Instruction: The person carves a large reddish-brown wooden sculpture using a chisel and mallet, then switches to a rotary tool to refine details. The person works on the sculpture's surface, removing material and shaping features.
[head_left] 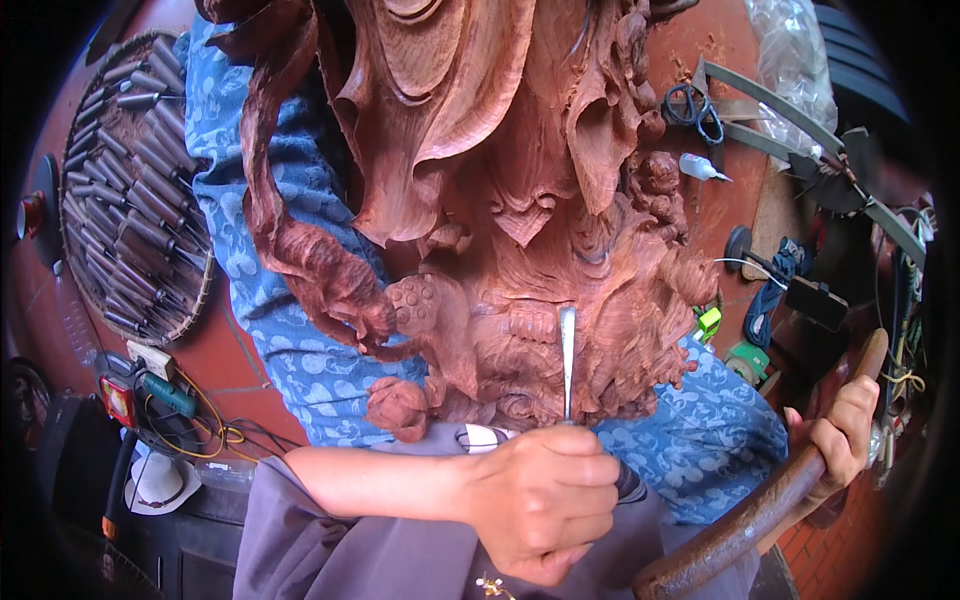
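Observation:
A large reddish-brown wood carving (450, 300) fills the middle, with flowing drapery folds, flowers and small figures cut into it. It rests against blue patterned cloth (270, 270) at my lap. My left hand (550, 500) is closed in a fist round a chisel (568, 350), whose handle is mostly hidden in the fingers. The chisel's steel blade points away from me, its tip at the lower part of the carving. My right hand (840, 445) grips a curved, dark wooden mallet (740, 525) out to the right, apart from the chisel.
A round basket (205, 285) full of chisels sits at left. Below it lie a green power tool (170, 395), cables and a white hat (160, 485). At right are blue scissors (693, 110), a small white bottle (703, 168), a metal frame (780, 105), a phone (817, 303) and clear plastic (790, 50).

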